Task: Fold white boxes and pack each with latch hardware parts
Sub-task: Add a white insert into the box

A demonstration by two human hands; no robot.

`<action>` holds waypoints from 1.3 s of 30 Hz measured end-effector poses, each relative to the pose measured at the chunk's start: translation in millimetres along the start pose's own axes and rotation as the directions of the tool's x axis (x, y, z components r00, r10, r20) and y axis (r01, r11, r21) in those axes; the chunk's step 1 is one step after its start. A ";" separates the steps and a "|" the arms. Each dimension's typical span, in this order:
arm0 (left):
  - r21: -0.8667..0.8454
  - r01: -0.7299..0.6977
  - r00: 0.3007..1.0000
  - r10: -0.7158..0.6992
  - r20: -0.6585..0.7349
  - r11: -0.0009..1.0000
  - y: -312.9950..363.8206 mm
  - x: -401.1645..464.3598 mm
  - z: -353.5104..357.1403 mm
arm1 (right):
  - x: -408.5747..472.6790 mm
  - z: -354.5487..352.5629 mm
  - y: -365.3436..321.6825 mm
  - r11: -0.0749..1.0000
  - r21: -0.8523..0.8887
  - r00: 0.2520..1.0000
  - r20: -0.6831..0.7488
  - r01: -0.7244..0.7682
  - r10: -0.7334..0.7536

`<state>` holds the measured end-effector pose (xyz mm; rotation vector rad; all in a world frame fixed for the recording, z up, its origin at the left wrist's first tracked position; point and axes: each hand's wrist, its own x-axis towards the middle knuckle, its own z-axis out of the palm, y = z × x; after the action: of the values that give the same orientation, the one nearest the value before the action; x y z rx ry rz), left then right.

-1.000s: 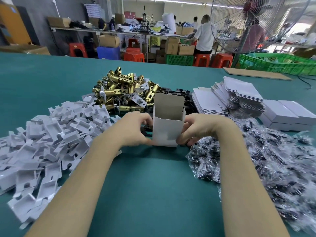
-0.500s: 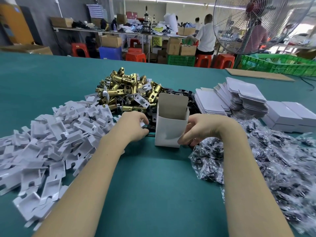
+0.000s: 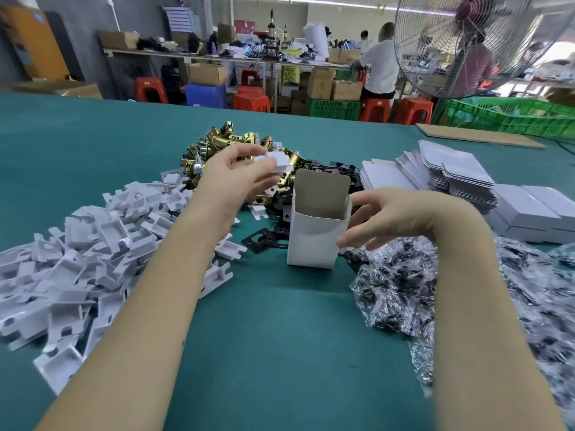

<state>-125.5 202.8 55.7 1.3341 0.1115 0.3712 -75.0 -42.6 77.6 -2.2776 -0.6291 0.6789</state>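
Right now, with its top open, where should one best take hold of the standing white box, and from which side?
Probably grip the white box by its two side walls at mid-height, coming from the right, where the right hand already rests. It stands upright with the flap raised at the back, so the mouth stays free for parts.

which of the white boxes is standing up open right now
The white box upright at the table's centre, top flap raised, steadied by the right hand. The closed boxes at far right lie flat; the stacked blanks are unfolded.
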 end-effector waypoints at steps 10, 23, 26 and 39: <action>-0.325 0.070 0.979 -0.002 0.204 0.943 15.0 -9.8 6.9 | -19.7 -9.5 -23.4 0.963 -0.037 0.816 -0.522 0.268 -0.247; 0.085 -0.233 0.957 0.213 0.196 0.969 8.7 -11.4 20.5 | -8.6 7.8 -48.2 0.825 -0.016 0.647 -0.613 0.565 -0.454; 0.264 -0.321 0.923 0.237 0.305 0.910 8.1 -12.7 16.3 | -9.9 5.6 -47.6 0.835 -0.006 0.659 -0.611 0.550 -0.439; 0.585 -0.143 0.884 -0.163 0.438 0.798 -70.8 -3.6 0.5 | -24.0 1.8 -50.6 0.933 -0.170 0.821 -0.443 0.317 -0.360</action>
<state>-114.6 188.0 -12.8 2.0322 -0.1925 -0.0278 -106.5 -22.8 119.5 -2.2082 -0.8049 -0.0827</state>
